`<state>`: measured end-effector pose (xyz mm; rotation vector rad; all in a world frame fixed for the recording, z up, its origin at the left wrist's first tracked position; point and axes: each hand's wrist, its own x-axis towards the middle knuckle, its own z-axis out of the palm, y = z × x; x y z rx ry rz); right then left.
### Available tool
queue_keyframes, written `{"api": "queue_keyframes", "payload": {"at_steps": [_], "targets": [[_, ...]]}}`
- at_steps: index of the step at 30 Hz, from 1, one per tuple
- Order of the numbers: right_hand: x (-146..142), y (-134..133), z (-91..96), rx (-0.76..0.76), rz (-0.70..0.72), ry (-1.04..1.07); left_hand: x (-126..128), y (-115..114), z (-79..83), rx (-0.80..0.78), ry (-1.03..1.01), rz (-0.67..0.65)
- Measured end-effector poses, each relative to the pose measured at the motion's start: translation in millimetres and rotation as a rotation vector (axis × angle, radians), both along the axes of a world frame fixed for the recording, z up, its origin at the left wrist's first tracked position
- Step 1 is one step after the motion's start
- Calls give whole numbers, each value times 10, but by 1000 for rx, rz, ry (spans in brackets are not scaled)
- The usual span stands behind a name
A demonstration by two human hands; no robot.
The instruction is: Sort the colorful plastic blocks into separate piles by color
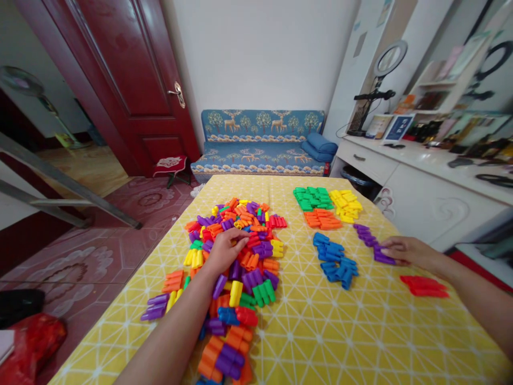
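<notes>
A mixed heap of plastic bullet-shaped building blocks (236,272) in several colours covers the left half of the table. My left hand (227,247) reaches over it, fingers closed at a red block (254,241); what lies between the fingertips is hard to make out. On the right, my right hand (404,250) pinches a purple block (383,255) at the table surface, touching the end of a short purple row (364,235). Around it lie single-colour groups: blue blocks (334,259), orange blocks (321,219), green blocks (312,198), yellow blocks (346,205) and red blocks (424,286).
The table has a yellow patterned cloth (304,331). Beyond it stands a blue sofa (260,152). A white dresser (420,176) with a ring light (389,59) is at the right. A red stool (171,164) and a metal frame (72,203) stand left.
</notes>
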<state>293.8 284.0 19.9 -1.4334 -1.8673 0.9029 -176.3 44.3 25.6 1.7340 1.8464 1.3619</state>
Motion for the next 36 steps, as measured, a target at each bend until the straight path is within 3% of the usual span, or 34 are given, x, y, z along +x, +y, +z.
{"api": "queue_keyframes", "payload": {"at_steps": [2, 7, 12, 16, 20, 25, 27, 31, 36], "targets": [[37, -1, -46, -54, 54, -54, -4, -4, -4, 2, 7, -3], [2, -56, -53, 126, 9, -314, -13, -6, -12, 8, 17, -6], [-42, -171, -16, 111, 53, -359, -10, -2, -10, 6, 16, -2], [-187, -305, 71, 294, 1, -519, -8, 2, -11, 9, 11, -1], [-707, -673, 141, 411, 31, -413, -4, 4, -10, 17, 1, -4], [-1743, -1393, 100, 345, 444, -63, 8, -6, 8, 1, 9, 0], [-2118, -1613, 56, 314, 527, 13, 12, -12, 21, -3, 10, -7], [-2611, -1790, -52, 355, 467, 115, 20, -26, 43, 7, 63, -20], [-2771, -1778, -212, 388, 369, 189, 45, -31, 43, -66, 355, -60]]}}
